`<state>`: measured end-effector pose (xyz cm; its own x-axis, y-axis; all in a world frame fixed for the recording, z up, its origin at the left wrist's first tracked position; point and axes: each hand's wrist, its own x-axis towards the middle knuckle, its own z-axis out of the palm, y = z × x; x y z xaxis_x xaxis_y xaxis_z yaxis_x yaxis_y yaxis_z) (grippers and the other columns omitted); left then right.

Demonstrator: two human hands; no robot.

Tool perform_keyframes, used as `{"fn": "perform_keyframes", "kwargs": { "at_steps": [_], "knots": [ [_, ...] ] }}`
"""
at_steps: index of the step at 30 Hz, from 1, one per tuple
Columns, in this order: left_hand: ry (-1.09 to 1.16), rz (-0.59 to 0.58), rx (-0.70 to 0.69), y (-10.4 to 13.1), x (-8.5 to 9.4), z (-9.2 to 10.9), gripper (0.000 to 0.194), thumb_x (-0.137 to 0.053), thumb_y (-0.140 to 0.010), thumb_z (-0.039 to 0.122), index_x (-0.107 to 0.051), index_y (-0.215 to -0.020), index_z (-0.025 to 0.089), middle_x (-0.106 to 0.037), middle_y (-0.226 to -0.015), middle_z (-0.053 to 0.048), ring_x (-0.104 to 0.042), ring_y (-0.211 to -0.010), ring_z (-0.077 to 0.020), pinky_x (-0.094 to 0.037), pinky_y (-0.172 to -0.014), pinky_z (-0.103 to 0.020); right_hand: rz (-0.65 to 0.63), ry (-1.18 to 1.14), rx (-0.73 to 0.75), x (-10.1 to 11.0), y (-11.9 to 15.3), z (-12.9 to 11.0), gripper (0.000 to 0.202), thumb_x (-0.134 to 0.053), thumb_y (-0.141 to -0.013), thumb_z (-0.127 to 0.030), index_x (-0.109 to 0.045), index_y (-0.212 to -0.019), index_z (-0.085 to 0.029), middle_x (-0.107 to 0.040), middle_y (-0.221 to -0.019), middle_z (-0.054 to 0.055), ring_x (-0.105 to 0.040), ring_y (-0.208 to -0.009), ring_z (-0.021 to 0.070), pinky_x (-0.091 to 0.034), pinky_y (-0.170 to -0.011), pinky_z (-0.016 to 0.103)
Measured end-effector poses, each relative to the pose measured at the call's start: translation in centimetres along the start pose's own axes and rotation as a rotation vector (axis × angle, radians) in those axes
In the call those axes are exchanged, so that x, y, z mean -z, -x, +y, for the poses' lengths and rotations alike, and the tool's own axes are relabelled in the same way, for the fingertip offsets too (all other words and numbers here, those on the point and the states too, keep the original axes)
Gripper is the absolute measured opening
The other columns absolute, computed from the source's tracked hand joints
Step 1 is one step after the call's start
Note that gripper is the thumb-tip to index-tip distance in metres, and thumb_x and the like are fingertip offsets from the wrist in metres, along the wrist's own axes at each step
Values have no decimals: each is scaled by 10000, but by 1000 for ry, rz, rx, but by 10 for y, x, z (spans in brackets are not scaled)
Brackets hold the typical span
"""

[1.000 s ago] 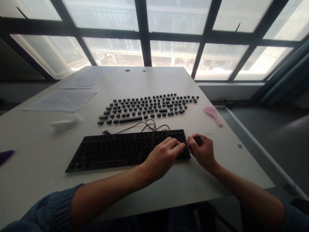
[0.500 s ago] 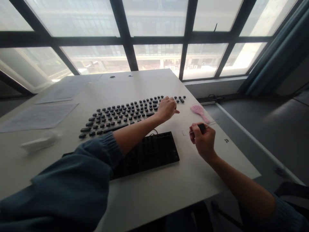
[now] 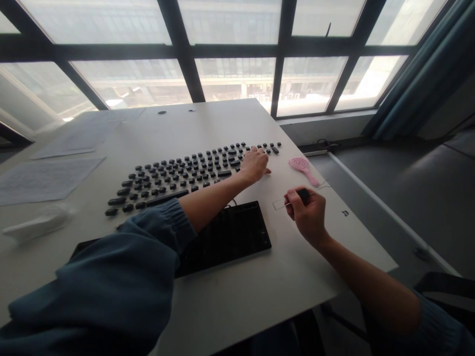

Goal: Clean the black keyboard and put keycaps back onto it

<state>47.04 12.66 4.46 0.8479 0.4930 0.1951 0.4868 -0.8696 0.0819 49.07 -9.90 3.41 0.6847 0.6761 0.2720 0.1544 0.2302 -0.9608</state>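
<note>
My left hand reaches over the right part of the rows of black keycaps. Its fingers point down among them, with the thumb held apart to the side; the fingertips are partly hidden. Over the table's right side, my right hand is closed around the black handle of a wire keycap puller. A thin wire loop sticks out at the puller's left end. Below my left forearm lies a black keyboard without visible keycaps, its left part covered by my sleeve.
A pink hairbrush lies near the right table edge, close to a small dark clip-like piece. Paper sheets and a crumpled clear plastic bag are at left. A cable shows behind the keyboard. Windows stand beyond the table.
The view has shifted slightly, so the table things sit a little further left. My left hand stays at the same keycaps, and my right hand still holds the keycap puller.
</note>
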Motion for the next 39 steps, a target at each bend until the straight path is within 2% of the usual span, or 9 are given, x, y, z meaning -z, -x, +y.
{"fn": "perform_keyframes", "kwargs": {
  "at_steps": [4,7,10,14,17,20,24,32,39],
  "knots": [
    [23,22,-3,8,14,2,246,-831,-804,309,-777,-927,103,-648,-1092,-153,-501,-1090,-296,-428,-905,-372,-115,-63,23,1,1,0,272,-653,-908,-367,-613,-719,-176,-581,-623,-10,-483,-473,91,-381,-423,218],
    [51,68,-28,31,31,3,224,-746,-888,335,-782,-966,129,-659,-1099,-131,-524,-1098,-282,-431,-930,-366,-237,-113,68,2,-1,0,269,-596,-939,-344,-575,-721,-188,-621,-751,24,-559,-613,129,-476,-562,265],
    [136,99,-120,76,49,5,220,-636,-967,328,-778,-964,159,-677,-1019,-95,-571,-1014,-246,-436,-951,-374,-357,-76,65,3,-2,0,230,-541,-980,-352,-608,-836,-187,-623,-804,25,-567,-664,139,-484,-631,287],
    [232,14,-218,160,61,15,163,-625,-964,278,-756,-1016,195,-690,-1023,-69,-599,-984,-231,-473,-911,-363,-606,264,129,7,4,0,190,-575,-977,-337,-662,-931,-174,-555,-715,-20,-474,-620,119,-397,-588,259],
    [289,-13,-206,212,56,25,146,-639,-960,285,-737,-1041,214,-689,-1085,-60,-591,-1025,-232,-485,-927,-373,-798,457,216,11,10,5,176,-697,-903,-348,-671,-885,-175,-580,-755,-14,-500,-655,125,-404,-611,261],
    [299,7,-214,241,43,36,220,-688,-937,333,-703,-1128,225,-681,-1176,-60,-573,-1089,-251,-485,-934,-409,-886,526,274,16,14,14,297,-800,-822,-358,-697,-1052,-199,-644,-889,15,-595,-782,161,-466,-704,278],
    [260,49,-223,249,28,42,382,-755,-884,386,-656,-1204,201,-671,-1235,-75,-557,-1125,-276,-492,-917,-439,-916,545,304,21,16,21,354,-829,-798,-340,-692,-1102,-217,-676,-978,38,-645,-853,187,-492,-741,291],
    [306,83,-248,246,23,39,373,-786,-846,418,-676,-1104,171,-687,-1176,-64,-569,-1086,-266,-506,-932,-418,-957,624,349,22,17,22,364,-824,-806,-295,-657,-1120,-216,-687,-996,32,-664,-841,180,-493,-764,287],
    [352,96,-241,247,20,39,361,-725,-893,457,-674,-1116,178,-683,-1181,-70,-562,-1090,-255,-493,-962,-408,-960,671,365,23,21,17,259,-690,-857,-205,-621,-1106,-210,-646,-930,23,-614,-772,156,-470,-704,269]
  ]
}}
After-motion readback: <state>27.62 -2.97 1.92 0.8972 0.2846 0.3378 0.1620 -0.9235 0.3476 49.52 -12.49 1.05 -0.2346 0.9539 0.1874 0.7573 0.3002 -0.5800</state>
